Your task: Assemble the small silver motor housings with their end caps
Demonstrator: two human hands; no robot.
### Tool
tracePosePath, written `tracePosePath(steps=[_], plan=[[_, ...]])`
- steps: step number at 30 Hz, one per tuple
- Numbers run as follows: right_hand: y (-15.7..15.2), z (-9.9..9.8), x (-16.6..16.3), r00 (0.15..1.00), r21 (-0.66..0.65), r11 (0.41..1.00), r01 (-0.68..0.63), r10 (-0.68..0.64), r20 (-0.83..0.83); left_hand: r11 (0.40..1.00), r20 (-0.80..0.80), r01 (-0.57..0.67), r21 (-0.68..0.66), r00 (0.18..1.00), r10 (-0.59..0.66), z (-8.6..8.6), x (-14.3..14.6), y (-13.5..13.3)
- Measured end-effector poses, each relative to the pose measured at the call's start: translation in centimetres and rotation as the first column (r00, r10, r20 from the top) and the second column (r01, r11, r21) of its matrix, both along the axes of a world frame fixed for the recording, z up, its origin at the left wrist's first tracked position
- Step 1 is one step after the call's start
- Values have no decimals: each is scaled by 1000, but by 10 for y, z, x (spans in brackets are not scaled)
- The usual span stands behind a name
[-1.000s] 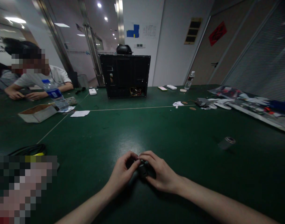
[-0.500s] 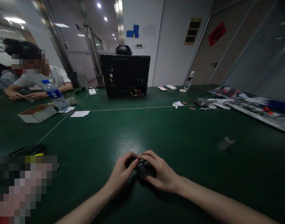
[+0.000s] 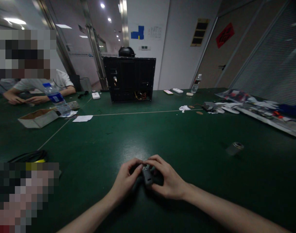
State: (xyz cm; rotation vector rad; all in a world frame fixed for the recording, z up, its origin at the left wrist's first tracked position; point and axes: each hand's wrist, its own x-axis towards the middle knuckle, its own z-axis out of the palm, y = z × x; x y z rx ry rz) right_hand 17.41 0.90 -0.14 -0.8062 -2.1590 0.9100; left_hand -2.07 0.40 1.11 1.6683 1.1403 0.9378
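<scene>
A small dark grey cylinder-like part (image 3: 147, 177) is held just above or on the green table (image 3: 109, 139), directly in front of me. Its upper end shows lighter, uneven detail, and a small dark slot marks its lower side. My left hand (image 3: 129, 173) pinches the upper end between thumb and fingers. From the other side my right hand (image 3: 168, 178) grips the same part, forefinger at the top and thumb near the bottom. The fingertips partly hide the upper end. What exactly the part is, I cannot make out.
A grey metal cylinder (image 3: 235, 148) stands to the right. A black open-backed case (image 3: 132, 79), a water bottle (image 3: 57, 98) and a cardboard box (image 3: 38, 118) are farther back. Coiled black cable (image 3: 28, 156) lies left. Across the table a person (image 3: 41, 89) sits.
The grey part has turned slightly in my fingers, so more of its lighter upper end and its side now show. Both hands have stayed almost in place.
</scene>
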Motion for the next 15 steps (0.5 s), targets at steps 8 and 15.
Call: tracePosePath(steps=[8, 15], plan=[[6, 0, 2, 997, -157, 987, 22, -32, -65, 1000, -51, 1, 26, 999, 1, 1, 2, -1], [11, -5, 4, 995, -167, 986, 17, -34, -99, 1000, -87, 15, 24, 996, -13, 0, 1, -1]])
